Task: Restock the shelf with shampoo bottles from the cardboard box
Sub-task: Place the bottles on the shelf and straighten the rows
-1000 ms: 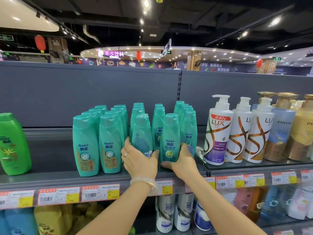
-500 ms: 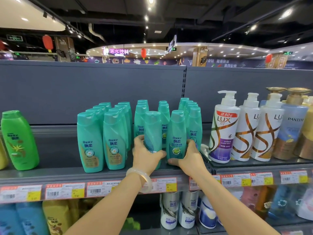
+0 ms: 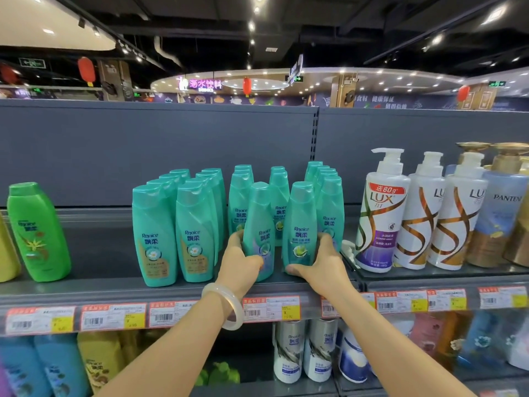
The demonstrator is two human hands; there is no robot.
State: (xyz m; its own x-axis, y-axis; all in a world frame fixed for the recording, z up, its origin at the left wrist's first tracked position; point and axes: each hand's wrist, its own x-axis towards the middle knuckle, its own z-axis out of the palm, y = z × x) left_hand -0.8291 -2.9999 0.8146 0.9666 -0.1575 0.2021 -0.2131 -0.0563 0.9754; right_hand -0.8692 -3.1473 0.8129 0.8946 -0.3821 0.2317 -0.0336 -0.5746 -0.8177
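From the head camera I see both bare arms reaching up and forward to a grey store shelf (image 3: 86,290). My left hand (image 3: 240,262) wraps around the lower half of a teal Rejoice shampoo bottle (image 3: 260,224), thumb on its front and fingers curling round its left side; a pale bangle (image 3: 226,306) sits on that wrist. My right hand (image 3: 320,262) holds a second teal Rejoice bottle (image 3: 300,224) just beside the first, fingers curled round its right side and the thumb lying low along its base at the shelf's front edge. Both bottles stand upright on the shelf, a narrow gap between them, in front of the other rows. Behind and to the left stand more teal Rejoice bottles (image 3: 177,224), upright in rows running back toward the grey back panel. Well apart at the far left is a bright green shampoo bottle (image 3: 37,233), leaning slightly. To the right, on the adjoining shelf section, stand white Lux pump bottles (image 3: 380,213), then a blue and gold Pantene pump bottle (image 3: 503,213). Orange and yellow price labels (image 3: 272,308) line the shelf's front rail. On the shelf below I make out silver-grey Rejoice bottles (image 3: 289,353), with blurred blue and yellow bottles toward the left.
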